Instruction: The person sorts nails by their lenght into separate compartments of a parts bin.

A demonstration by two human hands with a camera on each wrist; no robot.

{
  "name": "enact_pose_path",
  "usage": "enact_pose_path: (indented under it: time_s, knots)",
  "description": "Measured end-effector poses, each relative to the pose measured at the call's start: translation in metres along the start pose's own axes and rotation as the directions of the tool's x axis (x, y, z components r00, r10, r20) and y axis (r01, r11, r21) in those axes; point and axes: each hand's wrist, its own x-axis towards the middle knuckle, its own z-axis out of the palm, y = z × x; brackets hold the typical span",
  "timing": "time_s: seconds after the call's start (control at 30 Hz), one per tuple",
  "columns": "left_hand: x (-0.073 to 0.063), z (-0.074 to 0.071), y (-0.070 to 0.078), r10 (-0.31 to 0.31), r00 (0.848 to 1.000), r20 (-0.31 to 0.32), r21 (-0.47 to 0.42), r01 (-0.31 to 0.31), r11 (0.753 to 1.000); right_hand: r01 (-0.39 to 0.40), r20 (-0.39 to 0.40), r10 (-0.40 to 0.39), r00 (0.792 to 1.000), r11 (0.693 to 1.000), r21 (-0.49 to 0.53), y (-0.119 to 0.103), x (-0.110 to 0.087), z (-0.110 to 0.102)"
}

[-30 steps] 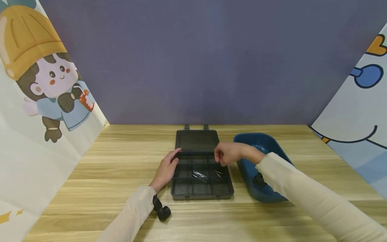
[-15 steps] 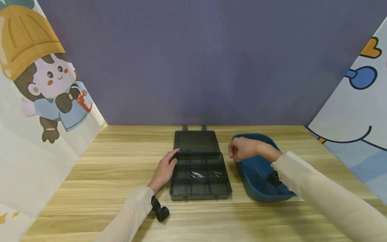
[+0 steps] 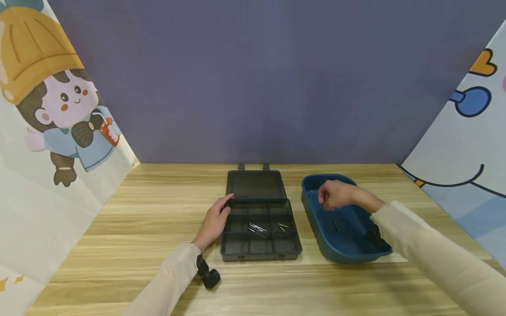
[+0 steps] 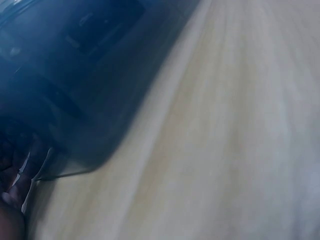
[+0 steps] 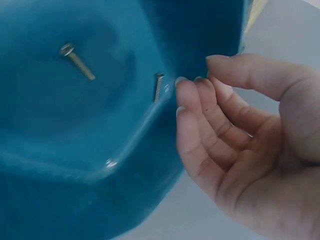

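My left hand rests along the left side of a dark, see-through compartment box, whose lid lies folded back. Long silvery screws lie in its middle compartment, and shorter screws in the one to the right. Above a blue bin hovers my right hand. In the right wrist view its fingers are loosely bent, the thumb near the fingertips, with nothing visible between them. A bolt and a smaller screw lie on the bin's floor.
The box and bin stand side by side on a wood-grain table, a narrow strip of tabletop between them. A purple-grey panel rises behind. Printed white panels flank both sides. A black wrist camera sits beside my left sleeve.
My right hand has moved right, from above the box's right compartments to over the bin. The left hand stays at the box's side. The head view has shifted slightly.
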Motion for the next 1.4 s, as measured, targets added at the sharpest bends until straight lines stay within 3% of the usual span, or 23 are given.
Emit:
enact_pose_path:
  time_s: [0.37, 0.57, 1.07, 1.4]
  knots:
    - [0.001, 0.001, 0.0, 0.003, 1.0, -0.002, -0.002, -0.003, 1.0, -0.052, -0.044, 0.052, 0.998, 0.999, -0.002, 0.024, 0.003, 0.005]
    - [0.001, 0.001, 0.001, 0.009, 1.0, 0.004, -0.002, -0.009, 1.0, -0.064, -0.012, 0.064, 0.998, 0.998, 0.028, 0.033, 0.004, 0.012]
    - [0.0, 0.002, -0.002, 0.015, 1.0, 0.006, -0.006, -0.015, 1.0, -0.191, 0.045, 0.19, 0.981, 0.981, 0.02, 0.039, 0.004, 0.023]
    - [0.0, 0.002, -0.001, 0.012, 1.0, 0.003, -0.009, -0.012, 1.0, -0.193, 0.036, 0.192, 0.981, 0.981, 0.014, 0.041, 0.009, 0.027]
